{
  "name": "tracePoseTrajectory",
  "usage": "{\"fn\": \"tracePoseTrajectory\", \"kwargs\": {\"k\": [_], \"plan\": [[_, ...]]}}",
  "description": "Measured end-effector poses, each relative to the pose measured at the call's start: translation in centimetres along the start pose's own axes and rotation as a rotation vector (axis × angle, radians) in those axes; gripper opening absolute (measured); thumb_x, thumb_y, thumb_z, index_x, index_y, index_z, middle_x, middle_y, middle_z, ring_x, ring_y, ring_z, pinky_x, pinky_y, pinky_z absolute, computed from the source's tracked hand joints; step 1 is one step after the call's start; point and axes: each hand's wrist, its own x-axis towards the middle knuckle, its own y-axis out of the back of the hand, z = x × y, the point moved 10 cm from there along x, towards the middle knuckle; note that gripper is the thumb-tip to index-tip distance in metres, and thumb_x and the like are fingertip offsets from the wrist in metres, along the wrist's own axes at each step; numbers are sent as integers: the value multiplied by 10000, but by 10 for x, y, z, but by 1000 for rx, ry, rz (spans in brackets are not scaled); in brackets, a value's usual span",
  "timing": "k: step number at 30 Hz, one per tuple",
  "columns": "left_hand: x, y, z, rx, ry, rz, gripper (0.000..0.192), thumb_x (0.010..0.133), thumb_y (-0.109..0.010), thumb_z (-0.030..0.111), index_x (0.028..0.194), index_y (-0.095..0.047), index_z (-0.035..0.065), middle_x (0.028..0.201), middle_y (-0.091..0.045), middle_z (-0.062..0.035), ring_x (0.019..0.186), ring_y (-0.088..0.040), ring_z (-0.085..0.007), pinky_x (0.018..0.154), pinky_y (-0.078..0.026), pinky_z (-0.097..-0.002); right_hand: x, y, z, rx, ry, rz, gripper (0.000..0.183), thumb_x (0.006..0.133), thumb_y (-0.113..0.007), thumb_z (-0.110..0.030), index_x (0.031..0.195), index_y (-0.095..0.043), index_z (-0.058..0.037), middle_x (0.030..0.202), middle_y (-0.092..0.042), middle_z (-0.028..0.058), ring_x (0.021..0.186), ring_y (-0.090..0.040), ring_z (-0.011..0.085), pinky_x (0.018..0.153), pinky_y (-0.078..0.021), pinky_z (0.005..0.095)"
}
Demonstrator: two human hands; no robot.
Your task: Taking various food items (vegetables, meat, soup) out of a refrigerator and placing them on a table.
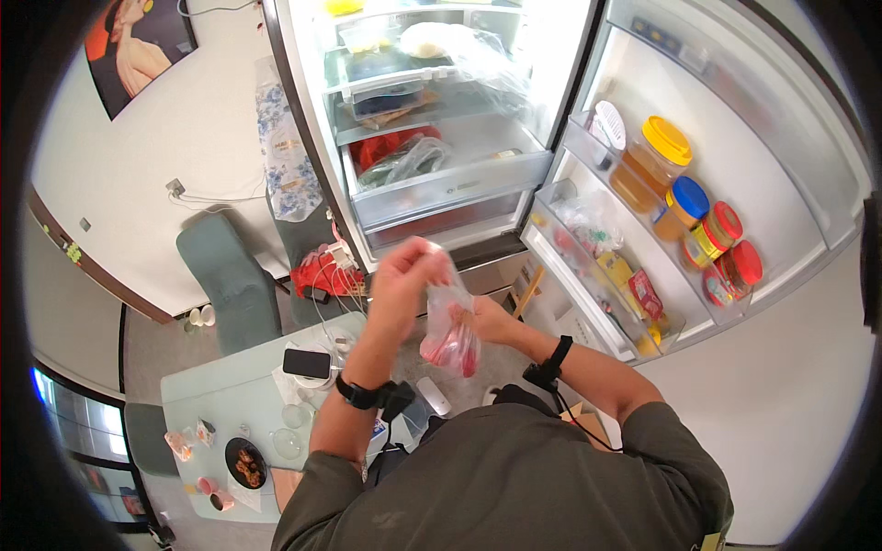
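Observation:
Before an open refrigerator, a clear plastic bag point(451, 330) with red contents hangs between my hands. My left hand point(406, 275) pinches the bag's upper end, a little blurred. Around the middle of the bag, above the red contents, my right hand point(482, 319) is closed. What the red contents are cannot be told. Just beyond my hands is the clear refrigerator drawer point(455, 187), pulled partly out, with a red bag point(393, 143) and a plastic bag of green produce point(406, 164) in it.
The refrigerator door point(778, 165) stands wide at the right, its bins holding a yellow-lidded jar point(651, 162) and other jars. Left of me is a table point(207, 386) with a phone point(306, 364) and a dark plate of food point(246, 463). A grey chair point(231, 282) stands beyond it.

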Motion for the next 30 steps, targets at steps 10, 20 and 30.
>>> {"fn": "tracePoseTrajectory", "kwargs": {"k": [10, 20, 30], "plan": [[52, 108, 27, 519, -53, 253, 231, 994, -631, 189, 1122, -586, 2, 914, -673, -57, 875, -662, -144, 784, -534, -305, 29, 83, -41, 493, 43, 215, 277, 996, -555, -131, 1207, -655, 19, 1036, -674, -1, 910, -607, 96, 809, -496, 262], [266, 65, -9, 1712, -146, -386, 732, 836, -767, 187, 1490, -440, 193, 1216, -626, -159, 1137, -614, -336, 896, -538, -427, 48, 150, 12, 842, 6, 379, 263, 1007, -554, -135, 1209, -648, 4, 1077, -676, 18, 951, -618, 98, 842, -503, 261], [329, 81, -132, 2183, 207, -1067, 177, 803, -619, 110, 800, -735, -24, 843, -720, -226, 807, -709, -411, 695, -577, -481, 26, 182, 25, 852, 38, 422, 264, 994, -552, -104, 1214, -645, 10, 1104, -683, 40, 993, -635, 119, 863, -513, 274]]}}
